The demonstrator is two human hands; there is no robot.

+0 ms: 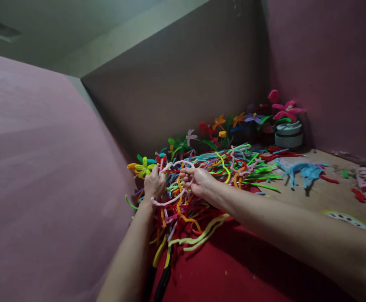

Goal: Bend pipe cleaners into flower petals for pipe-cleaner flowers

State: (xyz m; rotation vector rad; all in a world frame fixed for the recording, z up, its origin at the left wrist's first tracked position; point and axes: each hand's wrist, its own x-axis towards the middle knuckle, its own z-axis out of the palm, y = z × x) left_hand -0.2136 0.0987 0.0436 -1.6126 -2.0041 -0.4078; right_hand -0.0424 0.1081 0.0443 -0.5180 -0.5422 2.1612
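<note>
Both hands are over a tangled heap of coloured pipe cleaners [208, 205]. My left hand [154, 183] is closed, with a pale pink pipe cleaner [178, 162] running up from its fingers and arching across to the right. My right hand [198, 182] pinches the same pink strand, its fingers curled together. A loose pink end hangs below the hands. Just beyond my left hand is a yellow-green pipe-cleaner flower [144, 167]. Orange strands [183, 212] dangle under my right hand. Pliers with yellow and black handles [167, 260] lie in front, partly behind my left forearm.
Behind the heap stands a row of pipe-cleaner flowers, including a purple one [253, 117] and a pink one [288, 111] by a grey round container [289, 134]. Blue strands [305, 172] lie at right on the tan tabletop [321, 197]. A pink wall [44, 188] rises close on the left.
</note>
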